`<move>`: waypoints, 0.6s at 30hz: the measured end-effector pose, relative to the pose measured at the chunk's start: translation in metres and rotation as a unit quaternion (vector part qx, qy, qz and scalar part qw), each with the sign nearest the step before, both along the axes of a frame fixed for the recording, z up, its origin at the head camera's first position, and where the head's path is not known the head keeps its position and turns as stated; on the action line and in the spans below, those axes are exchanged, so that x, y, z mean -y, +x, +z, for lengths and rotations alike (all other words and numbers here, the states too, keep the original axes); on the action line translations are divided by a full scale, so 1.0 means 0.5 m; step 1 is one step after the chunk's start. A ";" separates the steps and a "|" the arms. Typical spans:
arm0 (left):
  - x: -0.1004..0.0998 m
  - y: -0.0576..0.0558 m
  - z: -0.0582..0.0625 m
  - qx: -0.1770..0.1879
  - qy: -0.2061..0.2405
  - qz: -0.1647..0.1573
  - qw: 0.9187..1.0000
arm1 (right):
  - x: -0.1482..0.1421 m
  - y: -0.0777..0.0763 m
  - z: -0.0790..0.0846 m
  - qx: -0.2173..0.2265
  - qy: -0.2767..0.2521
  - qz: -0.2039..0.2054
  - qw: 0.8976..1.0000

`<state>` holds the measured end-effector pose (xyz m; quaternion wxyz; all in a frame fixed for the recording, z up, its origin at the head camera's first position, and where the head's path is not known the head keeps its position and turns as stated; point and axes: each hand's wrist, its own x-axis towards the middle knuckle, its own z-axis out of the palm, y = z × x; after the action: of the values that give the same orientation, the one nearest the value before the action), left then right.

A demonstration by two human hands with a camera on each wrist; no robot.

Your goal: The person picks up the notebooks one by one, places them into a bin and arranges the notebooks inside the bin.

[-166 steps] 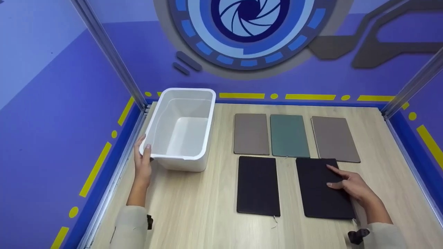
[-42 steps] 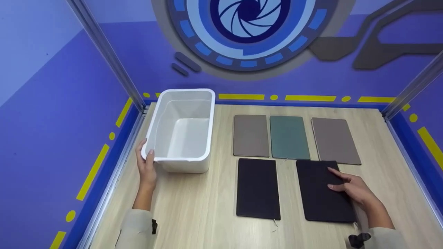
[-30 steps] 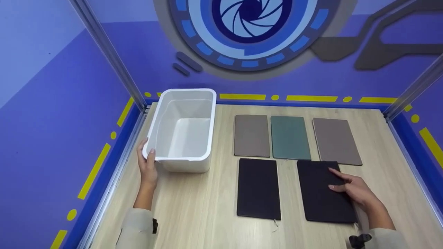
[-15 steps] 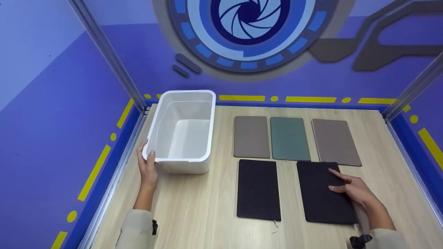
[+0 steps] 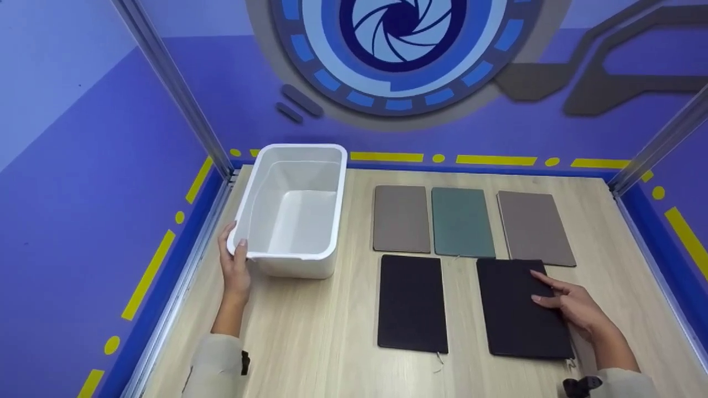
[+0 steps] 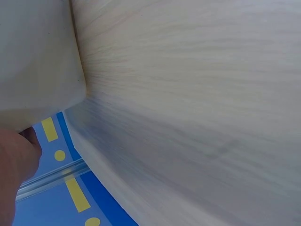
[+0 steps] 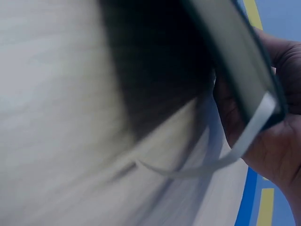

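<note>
The right hand (image 5: 581, 307) holds a black notebook (image 5: 522, 315) by its right side: in the head view 2 digits lie on the cover, and the right wrist view shows the rest of the hand at its side and underneath. That side stands clear of the wooden table (image 5: 310, 331), with a broad shadow below; whether the far edge touches the wood, I cannot tell. The left hand (image 5: 235, 271) grips the near left corner of the white plastic bin (image 5: 298, 268), which stands upright on the left of the table.

To handle this well, the right hand would do best with fingers well under the cover and firm pressure from above, since a grip on 1 side alone may let the far edge droop or the covers part. The notebook's top edge seems to meet or overlap the lower edge of the right-hand taupe notebook (image 5: 536, 228), so a straight lift is safer than a slide. The ribbon bookmark (image 7: 256, 122) hangs loose and could snag; it should stay clear of the fingers. The second black notebook (image 5: 412, 304) lies just to the left, not touching. A steady left hand should suffice to keep the bin from shifting.
</note>
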<state>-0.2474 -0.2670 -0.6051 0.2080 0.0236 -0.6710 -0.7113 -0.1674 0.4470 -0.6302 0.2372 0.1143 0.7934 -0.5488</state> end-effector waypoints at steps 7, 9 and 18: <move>0.001 -0.001 0.004 0.006 -0.005 0.002 1.000 | 0.011 0.012 0.017 -0.020 -0.048 -0.029 0.998; 0.002 0.000 0.003 0.004 -0.008 0.005 1.000 | 0.013 0.012 0.024 -0.029 -0.050 -0.029 0.998; 0.001 0.002 0.006 0.009 -0.026 0.007 1.000 | 0.021 0.016 0.044 -0.042 -0.097 -0.048 0.993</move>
<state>-0.2462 -0.2674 -0.6023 0.2077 0.0296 -0.6912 -0.6916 -0.1592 0.4365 -0.6080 0.1871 0.1058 0.7393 -0.6382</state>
